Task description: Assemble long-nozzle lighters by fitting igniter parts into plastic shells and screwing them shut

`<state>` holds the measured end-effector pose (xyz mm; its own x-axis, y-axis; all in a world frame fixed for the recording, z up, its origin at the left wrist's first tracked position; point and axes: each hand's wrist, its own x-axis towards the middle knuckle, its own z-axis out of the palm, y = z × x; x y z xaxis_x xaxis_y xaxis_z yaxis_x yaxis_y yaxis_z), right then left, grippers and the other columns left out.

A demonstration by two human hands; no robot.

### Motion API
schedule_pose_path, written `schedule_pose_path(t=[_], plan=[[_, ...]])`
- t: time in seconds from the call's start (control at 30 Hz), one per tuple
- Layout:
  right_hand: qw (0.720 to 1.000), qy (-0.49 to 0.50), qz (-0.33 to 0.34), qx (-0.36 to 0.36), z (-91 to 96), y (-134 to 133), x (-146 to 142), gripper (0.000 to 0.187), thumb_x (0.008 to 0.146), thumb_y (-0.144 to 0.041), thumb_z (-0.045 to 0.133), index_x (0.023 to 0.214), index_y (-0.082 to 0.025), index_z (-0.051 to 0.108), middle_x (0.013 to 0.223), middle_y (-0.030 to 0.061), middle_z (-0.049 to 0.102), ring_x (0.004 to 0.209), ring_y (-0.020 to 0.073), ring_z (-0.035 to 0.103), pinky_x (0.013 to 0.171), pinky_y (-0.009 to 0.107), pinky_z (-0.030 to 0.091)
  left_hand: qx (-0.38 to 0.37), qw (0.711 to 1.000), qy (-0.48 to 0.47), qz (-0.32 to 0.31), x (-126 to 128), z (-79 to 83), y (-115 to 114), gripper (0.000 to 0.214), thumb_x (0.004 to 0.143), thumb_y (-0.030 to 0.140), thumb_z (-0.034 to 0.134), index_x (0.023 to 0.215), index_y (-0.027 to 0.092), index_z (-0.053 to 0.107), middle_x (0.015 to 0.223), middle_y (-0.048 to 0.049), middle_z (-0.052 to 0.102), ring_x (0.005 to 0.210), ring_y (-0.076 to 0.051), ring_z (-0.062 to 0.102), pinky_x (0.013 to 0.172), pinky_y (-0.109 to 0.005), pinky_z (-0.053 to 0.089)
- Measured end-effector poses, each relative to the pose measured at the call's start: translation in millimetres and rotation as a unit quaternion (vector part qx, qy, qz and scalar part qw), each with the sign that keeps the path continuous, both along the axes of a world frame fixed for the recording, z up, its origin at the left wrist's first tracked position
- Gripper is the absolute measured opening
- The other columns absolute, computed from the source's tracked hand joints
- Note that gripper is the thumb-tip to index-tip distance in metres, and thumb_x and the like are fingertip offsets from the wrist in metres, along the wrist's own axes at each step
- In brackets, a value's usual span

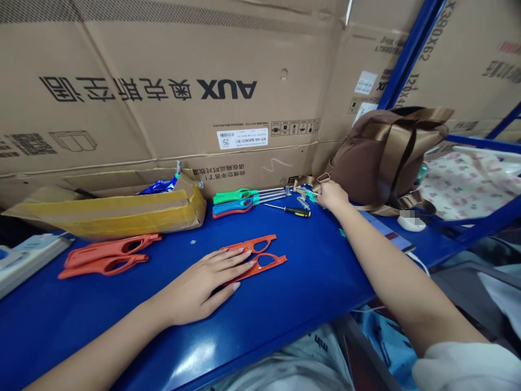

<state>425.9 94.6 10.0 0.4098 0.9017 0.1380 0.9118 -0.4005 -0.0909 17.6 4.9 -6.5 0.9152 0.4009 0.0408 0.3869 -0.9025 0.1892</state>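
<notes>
My left hand (203,285) lies flat, fingers stretched out, on two orange plastic lighter shell halves (266,261) with oval openings. At the back right, my right hand (331,194) has its fingers curled down at a pile of small metal and green parts (302,196); what they hold, if anything, is hidden. Left of that pile lie green and blue-red stick lighters (234,203) with metal tubes. A black and yellow screwdriver (297,212) is just in front of them. Another pair of orange shell halves (108,258) rests farther left.
A yellow-taped cardboard box (122,214) stands at the back left, beside a white power strip (30,260). On the right are a brown backpack (366,152), a phone (385,231) and a white rounded case (411,221). Cardboard (163,49) walls the blue table (285,320) behind.
</notes>
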Motion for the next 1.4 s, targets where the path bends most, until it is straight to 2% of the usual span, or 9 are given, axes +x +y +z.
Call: schedule_pose_path(t=[0.1, 0.2, 0.33, 0.53, 0.67, 0.83, 1.0, 1.27, 1.4], plan=[[1.000, 0.004, 0.014, 0.023, -0.3, 0, 2, 0.036, 0.098, -0.037, 0.064, 0.127, -0.016, 0.061, 0.129, 0.0107, 0.063, 0.111, 0.0235, 0.065, 0.093, 0.045, 0.057, 0.005, 1.000, -0.016, 0.011, -1, -2.3, 2, 0.053, 0.106, 0.030, 0.043, 0.158, 0.036, 0.035, 0.163, 0.0034, 0.037, 0.153, -0.023, 0.033, 0.125, -0.048, 0.032], [0.996, 0.013, 0.048, 0.072, 0.7, 0, 2, 0.019, 0.095, -0.025, 0.063, 0.111, -0.014, 0.066, 0.119, 0.0136, 0.067, 0.110, 0.0262, 0.064, 0.093, 0.042, 0.054, 0.010, 0.999, -0.032, 0.027, -4, -4.4, 5, 0.051, 0.105, 0.030, 0.044, 0.156, 0.035, 0.040, 0.160, 0.0025, 0.043, 0.149, -0.024, 0.040, 0.123, -0.049, 0.037], [0.976, 0.037, 0.152, 0.150, 5.0, -1, -8, 0.011, 0.091, -0.016, 0.053, 0.099, -0.016, 0.062, 0.100, 0.0138, 0.068, 0.099, 0.0272, 0.063, 0.087, 0.039, 0.049, 0.026, 0.998, -0.052, 0.038, -9, -6.7, 10, 0.048, 0.103, 0.032, 0.048, 0.151, 0.032, 0.049, 0.155, -0.0001, 0.050, 0.144, -0.025, 0.048, 0.120, -0.048, 0.043], [0.895, 0.095, 0.407, 0.156, 12.6, -19, -45, 0.008, 0.094, -0.026, 0.052, 0.098, -0.020, 0.056, 0.095, 0.0072, 0.066, 0.087, 0.0211, 0.061, 0.081, 0.033, 0.049, 0.027, 0.994, -0.092, 0.047, -16, -7.1, 17, 0.042, 0.100, 0.032, 0.055, 0.142, 0.028, 0.060, 0.147, -0.0034, 0.059, 0.138, -0.025, 0.056, 0.116, -0.045, 0.048], [0.851, 0.120, 0.496, 0.124, 9.2, -38, -74, 0.009, 0.097, -0.027, 0.050, 0.098, -0.020, 0.056, 0.096, 0.0071, 0.065, 0.086, 0.0200, 0.060, 0.079, 0.032, 0.048, 0.031, 0.990, -0.132, 0.042, -17, -8.0, 18, 0.038, 0.099, 0.029, 0.058, 0.135, 0.025, 0.066, 0.139, -0.0065, 0.066, 0.131, -0.025, 0.062, 0.112, -0.044, 0.052], [0.817, 0.165, 0.550, 0.049, 3.3, -55, -100, 0.010, 0.100, -0.027, 0.049, 0.102, -0.020, 0.057, 0.097, 0.0057, 0.065, 0.084, 0.0182, 0.060, 0.078, 0.031, 0.047, 0.079, 0.961, -0.254, 0.071, -12, -9.5, 15, 0.027, 0.093, 0.025, 0.066, 0.117, 0.020, 0.077, 0.122, -0.0097, 0.076, 0.114, -0.026, 0.072, 0.102, -0.041, 0.059], [0.808, 0.185, 0.559, 0.025, 8.8, -63, -104, 0.015, 0.102, -0.029, 0.047, 0.105, -0.020, 0.060, 0.102, 0.0060, 0.069, 0.089, 0.0194, 0.062, 0.082, 0.033, 0.046, 0.101, 0.916, -0.361, 0.141, -6, -4.7, 8, 0.023, 0.085, 0.026, 0.079, 0.106, 0.018, 0.077, 0.101, -0.0078, 0.080, 0.095, -0.021, 0.076, 0.089, -0.031, 0.061], [0.791, 0.186, 0.581, -0.031, 15.1, -71, -108, 0.023, 0.105, -0.030, 0.043, 0.107, -0.020, 0.064, 0.104, 0.0054, 0.072, 0.091, 0.0182, 0.064, 0.082, 0.030, 0.045, 0.091, 0.899, -0.373, 0.212, -4, -4.8, 4, 0.016, 0.086, 0.027, 0.078, 0.096, 0.017, 0.071, 0.093, -0.0036, 0.077, 0.082, -0.016, 0.073, 0.076, -0.024, 0.058], [0.778, 0.209, 0.590, -0.042, 11.6, -70, -111, 0.024, 0.105, -0.032, 0.044, 0.106, -0.019, 0.065, 0.099, 0.0049, 0.072, 0.085, 0.0166, 0.063, 0.077, 0.028, 0.044, 0.079, 0.905, -0.367, 0.202, -5, -7.7, 6, 0.007, 0.093, 0.024, 0.071, 0.095, 0.018, 0.073, 0.093, -0.0034, 0.078, 0.082, -0.015, 0.072, 0.079, -0.025, 0.058]])
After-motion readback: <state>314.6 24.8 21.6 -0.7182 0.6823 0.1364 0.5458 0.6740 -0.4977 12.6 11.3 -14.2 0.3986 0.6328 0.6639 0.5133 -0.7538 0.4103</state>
